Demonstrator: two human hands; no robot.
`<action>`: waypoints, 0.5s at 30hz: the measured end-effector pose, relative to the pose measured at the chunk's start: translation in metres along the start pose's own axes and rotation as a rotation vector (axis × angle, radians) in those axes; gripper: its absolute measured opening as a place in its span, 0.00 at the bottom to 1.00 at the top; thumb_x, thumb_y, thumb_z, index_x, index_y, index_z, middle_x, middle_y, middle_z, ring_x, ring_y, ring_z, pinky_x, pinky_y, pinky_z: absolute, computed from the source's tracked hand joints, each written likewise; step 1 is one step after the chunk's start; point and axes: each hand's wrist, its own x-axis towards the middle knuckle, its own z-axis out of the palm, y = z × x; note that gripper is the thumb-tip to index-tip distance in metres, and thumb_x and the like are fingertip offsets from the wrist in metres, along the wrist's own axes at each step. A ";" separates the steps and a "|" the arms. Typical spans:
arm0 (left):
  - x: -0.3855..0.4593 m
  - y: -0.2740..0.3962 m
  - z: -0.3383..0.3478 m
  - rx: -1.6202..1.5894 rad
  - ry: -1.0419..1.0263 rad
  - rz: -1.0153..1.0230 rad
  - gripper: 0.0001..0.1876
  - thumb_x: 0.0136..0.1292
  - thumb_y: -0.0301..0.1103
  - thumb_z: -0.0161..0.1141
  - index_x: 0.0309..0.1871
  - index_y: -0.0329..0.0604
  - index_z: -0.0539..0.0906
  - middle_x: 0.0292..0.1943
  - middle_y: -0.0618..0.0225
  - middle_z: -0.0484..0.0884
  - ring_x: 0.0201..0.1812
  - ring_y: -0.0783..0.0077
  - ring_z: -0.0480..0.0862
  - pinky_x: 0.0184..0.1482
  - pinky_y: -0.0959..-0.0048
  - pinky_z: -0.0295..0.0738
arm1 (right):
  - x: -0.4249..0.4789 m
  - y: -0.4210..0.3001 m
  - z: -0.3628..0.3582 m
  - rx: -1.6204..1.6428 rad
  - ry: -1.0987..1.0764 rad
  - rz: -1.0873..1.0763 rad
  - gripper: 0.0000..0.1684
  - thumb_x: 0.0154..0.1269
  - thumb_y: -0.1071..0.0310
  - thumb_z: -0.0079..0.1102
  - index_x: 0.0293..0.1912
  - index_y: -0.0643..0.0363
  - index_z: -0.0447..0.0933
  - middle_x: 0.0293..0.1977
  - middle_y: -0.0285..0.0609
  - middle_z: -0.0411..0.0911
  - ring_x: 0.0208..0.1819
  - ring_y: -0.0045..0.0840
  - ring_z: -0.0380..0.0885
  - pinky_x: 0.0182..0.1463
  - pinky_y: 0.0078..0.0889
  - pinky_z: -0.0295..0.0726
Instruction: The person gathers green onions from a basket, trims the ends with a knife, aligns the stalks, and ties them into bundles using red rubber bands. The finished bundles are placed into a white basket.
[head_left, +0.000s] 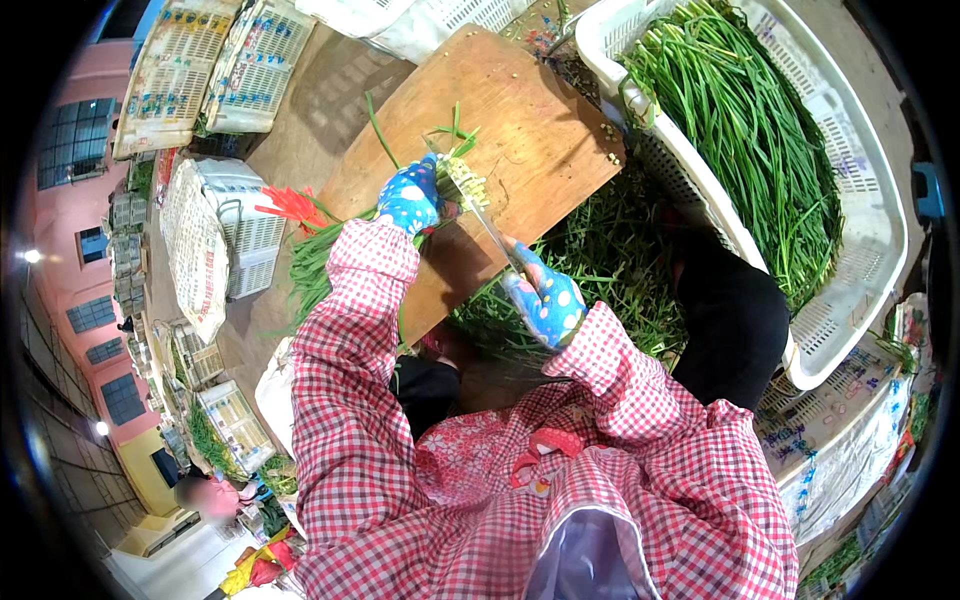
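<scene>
My left hand (410, 198), in a blue dotted glove, grips a bunch of garlic chives (315, 261) against the wooden board (525, 127). The green leaves trail off the board's left side, beneath my left sleeve. Pale stem ends (465, 184) of the bunch point to the right, just past my left fingers. In a matching glove, my right hand (549, 298) holds a knife (489, 226) by its handle. Its thin blade lies across the pale stem ends, close to my left fingers. A few loose green leaves (457, 137) rest on the board above the bunch.
A white plastic basket (701, 180) piled with chives (742, 142) stands at the right. Loose green trimmings (607, 262) cover the ground below the board. Red ties (296, 208) lie by the leaves. White crates (251, 225) stand at left; another person (214, 496) is in the distance.
</scene>
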 end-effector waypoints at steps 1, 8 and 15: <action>0.003 -0.004 0.004 -0.022 0.019 0.011 0.33 0.41 0.42 0.71 0.51 0.39 0.72 0.47 0.53 0.77 0.49 0.53 0.76 0.50 0.61 0.71 | 0.000 -0.001 -0.002 -0.003 -0.022 0.037 0.26 0.65 0.64 0.48 0.62 0.55 0.60 0.40 0.45 0.79 0.42 0.35 0.79 0.46 0.30 0.76; 0.008 -0.005 0.007 -0.031 0.006 -0.021 0.32 0.41 0.43 0.71 0.50 0.42 0.73 0.46 0.54 0.78 0.50 0.53 0.76 0.49 0.60 0.72 | -0.002 0.001 -0.003 -0.030 -0.018 -0.009 0.27 0.65 0.65 0.47 0.62 0.55 0.58 0.38 0.45 0.80 0.40 0.34 0.79 0.44 0.30 0.76; 0.011 -0.009 0.015 -0.044 0.061 0.065 0.31 0.41 0.42 0.70 0.50 0.43 0.74 0.46 0.55 0.78 0.49 0.54 0.77 0.49 0.61 0.72 | 0.003 0.005 0.006 -0.007 0.027 -0.017 0.26 0.65 0.61 0.46 0.61 0.55 0.60 0.39 0.51 0.78 0.42 0.42 0.78 0.44 0.36 0.76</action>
